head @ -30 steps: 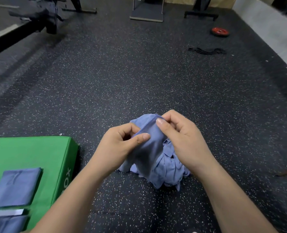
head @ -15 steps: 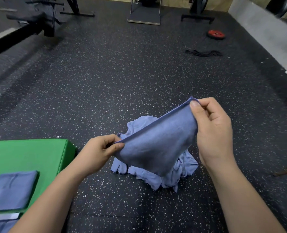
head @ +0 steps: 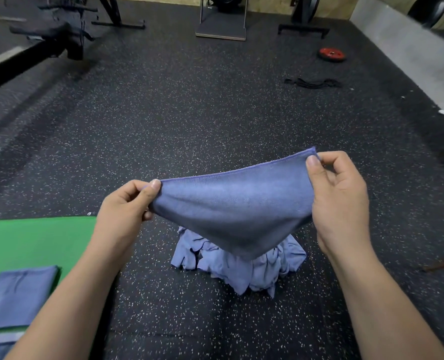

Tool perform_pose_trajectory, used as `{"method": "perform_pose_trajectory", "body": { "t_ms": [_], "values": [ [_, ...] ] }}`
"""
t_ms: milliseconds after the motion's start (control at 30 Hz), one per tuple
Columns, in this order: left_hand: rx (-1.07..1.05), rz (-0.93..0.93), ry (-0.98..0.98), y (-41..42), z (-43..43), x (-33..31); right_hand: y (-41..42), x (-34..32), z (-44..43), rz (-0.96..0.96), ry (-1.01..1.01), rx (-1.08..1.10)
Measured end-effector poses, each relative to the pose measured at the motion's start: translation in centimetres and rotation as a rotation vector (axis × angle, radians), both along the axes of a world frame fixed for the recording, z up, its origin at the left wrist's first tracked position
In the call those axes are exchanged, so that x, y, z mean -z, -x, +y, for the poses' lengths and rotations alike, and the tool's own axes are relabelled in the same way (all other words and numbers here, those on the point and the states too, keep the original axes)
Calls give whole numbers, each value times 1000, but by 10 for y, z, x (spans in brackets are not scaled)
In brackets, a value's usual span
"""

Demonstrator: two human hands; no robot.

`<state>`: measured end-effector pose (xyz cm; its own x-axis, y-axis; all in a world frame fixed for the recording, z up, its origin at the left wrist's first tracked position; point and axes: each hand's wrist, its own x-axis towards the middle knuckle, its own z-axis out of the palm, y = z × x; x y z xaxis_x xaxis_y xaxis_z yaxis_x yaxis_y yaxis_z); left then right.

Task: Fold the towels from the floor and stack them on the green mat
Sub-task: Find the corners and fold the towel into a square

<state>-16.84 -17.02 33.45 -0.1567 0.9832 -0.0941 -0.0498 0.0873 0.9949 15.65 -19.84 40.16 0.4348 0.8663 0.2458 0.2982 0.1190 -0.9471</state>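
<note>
Looks like this one is sitting somewhere around the middle of the job. The left hand (head: 127, 203) and right hand (head: 340, 203) are each pinching a top corner of a blue towel (head: 236, 211), so both grips are clamping on cloth and holding it spread out in the air, with the lower edge sagging to a point. It's hanging right above the pile (head: 241, 268) of crumpled towels lying on the floor (head: 215, 113) at 6 o'clock from it, so plenty is waiting to be done. Over at 8 o'clock the green mat (head: 33, 242) is carrying one folded towel (head: 20, 294), and something blue is peeking in at the very bottom edge, maybe another one. The held towel isn't folded yet, so I'm guessing its first fold is coming up.
</note>
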Motion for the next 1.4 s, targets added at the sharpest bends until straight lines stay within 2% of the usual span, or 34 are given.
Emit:
{"method": "perform_pose_trajectory", "body": {
  "t_ms": [133,600,967,1400],
  "values": [
    [-46,-24,-22,-11,-7,-8,13,0,-4,-54,-11,3],
    [110,-4,-14,-58,-33,-29,76,10,-22,-200,19,-243],
    [199,55,-32,-63,-44,-38,92,21,-28,-400,-14,-333],
    [197,43,-24,-57,-46,-45,99,23,-29,-421,-91,-459]
  ]
}}
